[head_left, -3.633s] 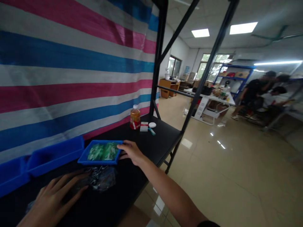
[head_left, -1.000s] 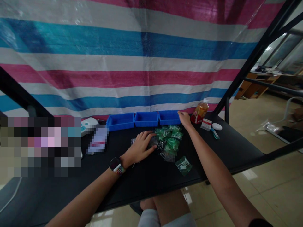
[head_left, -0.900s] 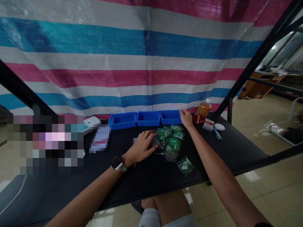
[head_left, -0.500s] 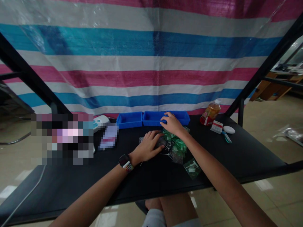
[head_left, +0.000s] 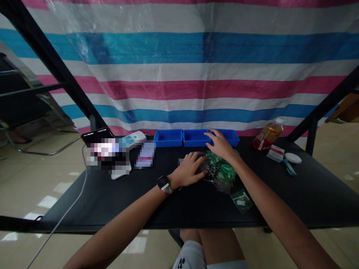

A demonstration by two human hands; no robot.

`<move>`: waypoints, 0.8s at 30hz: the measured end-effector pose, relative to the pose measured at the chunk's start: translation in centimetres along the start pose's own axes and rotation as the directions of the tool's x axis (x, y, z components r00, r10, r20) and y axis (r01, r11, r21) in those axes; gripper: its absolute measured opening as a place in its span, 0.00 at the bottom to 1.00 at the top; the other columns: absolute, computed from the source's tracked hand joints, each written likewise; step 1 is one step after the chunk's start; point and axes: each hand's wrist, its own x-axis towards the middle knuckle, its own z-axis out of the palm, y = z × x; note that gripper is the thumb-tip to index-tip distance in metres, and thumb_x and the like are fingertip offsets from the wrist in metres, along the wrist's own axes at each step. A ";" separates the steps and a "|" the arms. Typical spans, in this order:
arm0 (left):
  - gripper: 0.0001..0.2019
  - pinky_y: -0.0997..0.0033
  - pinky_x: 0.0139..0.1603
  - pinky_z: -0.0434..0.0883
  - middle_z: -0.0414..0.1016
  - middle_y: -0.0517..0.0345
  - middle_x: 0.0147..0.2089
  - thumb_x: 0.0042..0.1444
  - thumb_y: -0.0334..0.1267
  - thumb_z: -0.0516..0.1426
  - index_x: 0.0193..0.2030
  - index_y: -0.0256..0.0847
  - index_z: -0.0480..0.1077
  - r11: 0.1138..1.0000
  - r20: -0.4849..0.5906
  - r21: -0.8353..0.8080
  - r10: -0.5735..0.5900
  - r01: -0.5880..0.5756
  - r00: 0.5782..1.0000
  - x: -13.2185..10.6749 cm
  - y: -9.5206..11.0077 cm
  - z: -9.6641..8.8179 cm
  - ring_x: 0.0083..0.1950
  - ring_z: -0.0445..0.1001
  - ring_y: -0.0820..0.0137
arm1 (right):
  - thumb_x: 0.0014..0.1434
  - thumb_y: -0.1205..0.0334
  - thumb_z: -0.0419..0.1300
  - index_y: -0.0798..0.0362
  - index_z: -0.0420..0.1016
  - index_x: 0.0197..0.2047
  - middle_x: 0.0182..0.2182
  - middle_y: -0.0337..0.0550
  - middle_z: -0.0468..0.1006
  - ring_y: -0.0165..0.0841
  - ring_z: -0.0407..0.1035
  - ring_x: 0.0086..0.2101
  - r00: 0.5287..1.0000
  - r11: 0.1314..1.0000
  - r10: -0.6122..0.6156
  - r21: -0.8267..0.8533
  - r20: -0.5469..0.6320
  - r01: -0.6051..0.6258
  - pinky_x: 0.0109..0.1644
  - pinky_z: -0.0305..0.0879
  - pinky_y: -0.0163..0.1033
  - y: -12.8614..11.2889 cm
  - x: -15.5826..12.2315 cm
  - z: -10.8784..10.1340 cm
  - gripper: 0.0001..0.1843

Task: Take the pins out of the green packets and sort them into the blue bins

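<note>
Backdrop: woven tarp (head_left: 196, 74) in horizontal pink, white and blue stripes, with a shiny clear sheet over its upper part. It spans the full width behind the black table (head_left: 308, 194). Black metal frame struts (head_left: 56, 71) slant up at left and right. Floor: glossy beige tiles (head_left: 42, 179) with pale patches of reflected light. Metal chair frame (head_left: 42, 152) at far left, wooden furniture (head_left: 349, 108) at right edge. Lighting dim.

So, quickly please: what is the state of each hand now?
Left hand: open, flat on the small bags.
Right hand: open, holds nothing, at the blue trays.
</note>
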 end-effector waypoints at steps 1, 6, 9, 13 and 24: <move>0.28 0.41 0.70 0.65 0.65 0.44 0.73 0.71 0.53 0.55 0.73 0.48 0.65 1.000 -0.009 -0.011 -0.008 0.008 1.000 0.0 -0.1 0.0 0.70 0.65 0.48 | 0.65 0.65 0.62 0.51 0.73 0.70 0.70 0.56 0.67 0.51 0.62 0.69 1.000 1.000 -0.005 0.008 -0.009 0.005 0.75 0.60 0.59 -0.6 -0.5 -0.8 0.30; 0.26 0.44 0.72 0.63 0.66 0.46 0.74 0.74 0.53 0.51 0.72 0.48 0.68 0.996 -0.084 -0.058 -0.070 0.066 0.994 0.2 -0.7 0.0 0.71 0.66 0.51 | 0.70 0.57 0.59 0.43 0.68 0.72 0.67 0.48 0.72 0.46 0.67 0.67 0.999 0.990 0.002 0.142 -0.041 0.003 0.75 0.63 0.56 -4.4 -7.8 -6.5 0.28; 0.25 0.42 0.73 0.62 0.67 0.47 0.75 0.73 0.53 0.52 0.72 0.48 0.69 0.995 -0.098 -0.025 -0.099 0.097 0.990 0.4 -1.0 -0.1 0.73 0.65 0.50 | 0.71 0.53 0.59 0.35 0.65 0.74 0.68 0.46 0.71 0.48 0.67 0.67 0.989 0.987 0.124 0.115 -0.086 -0.114 0.74 0.65 0.59 -5.9 -15.1 -8.7 0.30; 0.25 0.40 0.74 0.60 0.67 0.49 0.75 0.75 0.52 0.49 0.72 0.49 0.69 0.981 -0.101 -0.110 -0.173 0.162 0.980 0.6 -1.5 -0.3 0.74 0.65 0.51 | 0.64 0.47 0.67 0.32 0.51 0.80 0.77 0.47 0.55 0.61 0.54 0.73 0.984 0.983 0.173 -0.049 -0.032 -0.175 0.72 0.61 0.74 -5.3 -22.0 -8.4 0.47; 0.24 0.35 0.80 0.51 0.54 0.49 0.81 0.72 0.48 0.53 0.72 0.50 0.68 0.920 -0.093 -0.333 -0.251 0.207 0.963 0.4 1.2 1.8 0.84 0.46 0.48 | 0.52 0.42 0.76 0.41 0.42 0.83 0.76 0.58 0.53 0.60 0.46 0.76 0.984 0.995 -0.010 -0.094 0.178 0.028 0.76 0.49 0.70 -0.4 -15.1 -5.3 0.66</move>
